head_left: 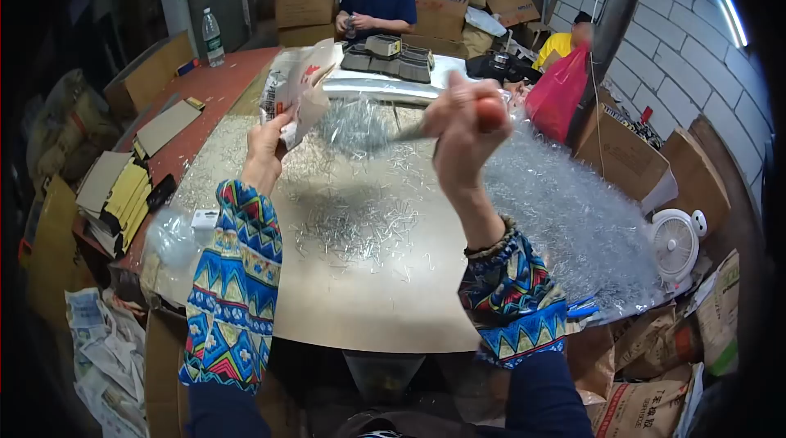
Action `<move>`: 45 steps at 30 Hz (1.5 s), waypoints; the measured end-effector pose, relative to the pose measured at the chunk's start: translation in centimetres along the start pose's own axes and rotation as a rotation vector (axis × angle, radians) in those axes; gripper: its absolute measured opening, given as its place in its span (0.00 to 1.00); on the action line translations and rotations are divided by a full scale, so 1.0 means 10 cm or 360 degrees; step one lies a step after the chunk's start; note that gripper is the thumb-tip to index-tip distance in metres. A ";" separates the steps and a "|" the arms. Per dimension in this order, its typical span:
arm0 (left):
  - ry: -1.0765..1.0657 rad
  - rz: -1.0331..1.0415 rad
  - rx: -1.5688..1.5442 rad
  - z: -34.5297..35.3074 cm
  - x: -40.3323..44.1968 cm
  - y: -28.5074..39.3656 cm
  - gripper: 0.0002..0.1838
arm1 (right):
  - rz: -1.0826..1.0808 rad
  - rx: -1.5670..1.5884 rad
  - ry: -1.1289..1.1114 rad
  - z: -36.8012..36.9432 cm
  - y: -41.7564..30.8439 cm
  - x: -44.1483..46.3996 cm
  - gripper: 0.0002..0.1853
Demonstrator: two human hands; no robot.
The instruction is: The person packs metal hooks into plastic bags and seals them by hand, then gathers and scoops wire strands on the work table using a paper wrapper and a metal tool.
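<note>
At a crowded worktable [368, 315], we grasp a printed paper bag [304, 98] in our left hand [266, 147], while the fingers of our right hand [468, 127] clench around a red-ended tool [491, 113], its far part blurred. Both are raised over the table, near a blurred, shiny clump [356, 125]. Small shiny pieces [360, 221] lie scattered below, clear plastic [573, 200] spreads at right, and a person in dark blue [379, 2] sits opposite.
</note>
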State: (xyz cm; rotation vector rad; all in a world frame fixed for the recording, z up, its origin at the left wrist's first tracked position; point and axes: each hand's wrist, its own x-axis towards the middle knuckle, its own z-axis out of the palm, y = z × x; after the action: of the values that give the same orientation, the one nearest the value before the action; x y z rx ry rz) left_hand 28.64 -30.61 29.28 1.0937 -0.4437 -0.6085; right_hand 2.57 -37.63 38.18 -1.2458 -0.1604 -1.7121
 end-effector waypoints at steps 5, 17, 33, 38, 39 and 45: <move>-0.0159 0.0005 -0.0386 0.29 -0.19 0.10 0.19 | 0.0275 -0.0148 0.0064 -0.09 0.21 -0.28 0.16; -0.0062 -0.0059 -0.0217 0.09 -0.21 0.15 0.20 | -0.0112 0.0167 0.0219 -0.08 0.03 0.01 0.13; 0.0042 -0.0058 0.0012 -0.11 0.10 -0.08 0.18 | -0.0004 -0.0161 -0.0053 0.00 0.13 0.03 0.12; 0.0110 -0.0122 0.0074 -0.19 0.21 -0.20 0.18 | -0.0026 -0.0029 -0.0051 0.03 0.14 0.05 0.14; 0.0057 -0.0069 0.0082 -0.17 0.24 -0.19 0.18 | 0.0019 -0.0144 -0.0076 0.06 0.18 0.08 0.13; -0.0071 -0.0030 0.0053 -0.03 0.19 -0.21 0.16 | -0.0208 -0.0009 -0.0124 0.09 0.41 0.19 0.12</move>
State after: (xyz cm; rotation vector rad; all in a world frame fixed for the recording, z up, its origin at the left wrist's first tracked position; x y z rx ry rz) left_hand 29.77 -32.32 27.27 1.1189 -0.4841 -0.6453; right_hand 6.28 -40.35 38.41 -1.3322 -0.2891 -1.7768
